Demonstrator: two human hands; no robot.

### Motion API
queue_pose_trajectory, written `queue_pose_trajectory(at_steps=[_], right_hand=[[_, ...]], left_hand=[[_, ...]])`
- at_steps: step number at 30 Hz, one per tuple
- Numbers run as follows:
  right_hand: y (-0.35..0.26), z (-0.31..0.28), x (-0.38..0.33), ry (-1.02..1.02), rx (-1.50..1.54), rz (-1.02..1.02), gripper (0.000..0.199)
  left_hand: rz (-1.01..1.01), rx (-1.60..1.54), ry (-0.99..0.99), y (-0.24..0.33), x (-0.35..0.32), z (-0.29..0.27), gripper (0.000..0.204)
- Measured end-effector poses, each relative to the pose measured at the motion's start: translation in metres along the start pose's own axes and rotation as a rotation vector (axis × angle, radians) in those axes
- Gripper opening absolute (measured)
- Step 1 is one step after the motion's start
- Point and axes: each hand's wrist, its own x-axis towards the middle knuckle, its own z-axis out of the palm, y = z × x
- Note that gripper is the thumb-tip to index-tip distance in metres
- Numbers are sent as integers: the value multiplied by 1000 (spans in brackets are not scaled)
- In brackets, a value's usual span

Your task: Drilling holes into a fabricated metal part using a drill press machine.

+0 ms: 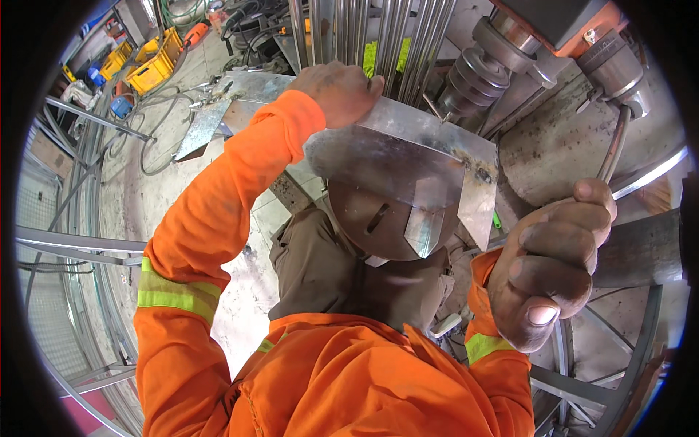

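Note:
My left hand (337,95) is closed over the far edge of a bent sheet-metal piece (408,125), its fingers curled down out of sight. The piece lies over the round, slotted table (354,218) of a drill press; a folded flange shows dark scorch marks at its right. Just beyond it, the drill chuck (477,76) points a thin bit (435,109) at the metal's far edge; whether they touch I cannot tell. On the right, my right hand (557,262) is wrapped in a fist round the drill press feed lever (617,146), which runs up to the machine's hub (615,69).
Upright metal rods (349,36) stand right behind the sheet piece. Yellow crates (156,62), an orange power tool (195,34) and cables (149,138) lie on the floor at far left. Metal frames (80,240) flank me on the left, with more bars (633,349) at lower right.

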Motion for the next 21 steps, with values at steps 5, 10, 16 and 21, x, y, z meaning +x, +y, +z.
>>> queue_pose_trajectory(at_steps=[5, 10, 16, 21], right_hand=[[1, 3, 0, 25, 27, -8, 42], [0, 2, 2, 22, 39, -13, 42], [1, 0, 1, -2, 16, -31, 39], [1, 0, 2, -11, -3, -26, 38]], left_hand=[[-24, -34, -30, 2, 1, -3, 23], [-83, -81, -54, 3, 1, -4, 27], [28, -17, -11, -9, 8, 9, 21], [46, 17, 5, -9, 6, 10, 25]])
